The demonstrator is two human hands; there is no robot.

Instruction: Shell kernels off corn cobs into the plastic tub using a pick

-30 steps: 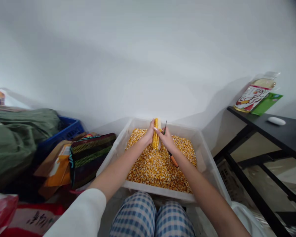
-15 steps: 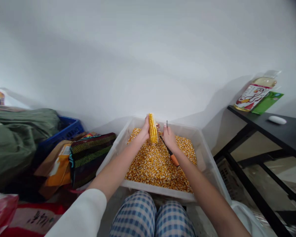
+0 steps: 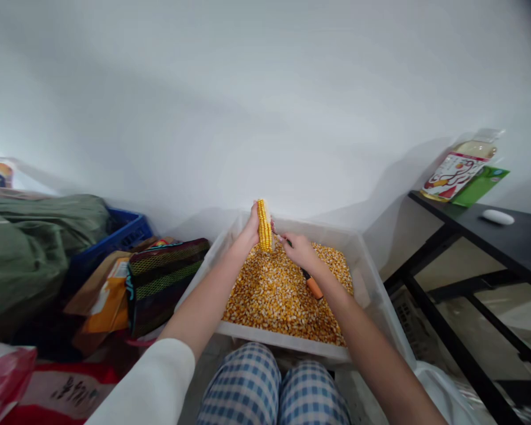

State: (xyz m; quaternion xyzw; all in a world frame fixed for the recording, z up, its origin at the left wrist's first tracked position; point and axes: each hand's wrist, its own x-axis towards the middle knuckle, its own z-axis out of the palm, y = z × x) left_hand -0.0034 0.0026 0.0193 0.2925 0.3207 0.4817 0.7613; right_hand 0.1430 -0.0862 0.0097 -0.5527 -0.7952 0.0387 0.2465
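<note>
My left hand (image 3: 250,227) is wrapped round an ear of corn (image 3: 264,227), held upright above the kernels. Rows of yellow kernels cover its near side, while a pale strip shows along its right edge. My right hand (image 3: 301,251) is closed on a thin dark tool (image 3: 288,242), whose end points toward the ear's lower right side; its exact kind is hidden by the fingers. Beneath both hands, loose corn kernels (image 3: 274,301) fill much of a translucent plastic bin (image 3: 287,342). A tool with an orange handle (image 3: 314,288) lies on the kernels below my right wrist.
To the right stands a black table (image 3: 524,230) with a bottle (image 3: 455,171), a green packet (image 3: 482,184) and a white oval object (image 3: 498,216). Left are a blue crate (image 3: 130,230), green cloth (image 3: 39,236), a mesh bag (image 3: 168,283) and red packaging (image 3: 66,389). A white wall (image 3: 265,106) rises behind the bin.
The ear of corn and my left hand have shifted slightly left and up. My right hand has moved left and tipped the thin tool from upright toward the ear.
</note>
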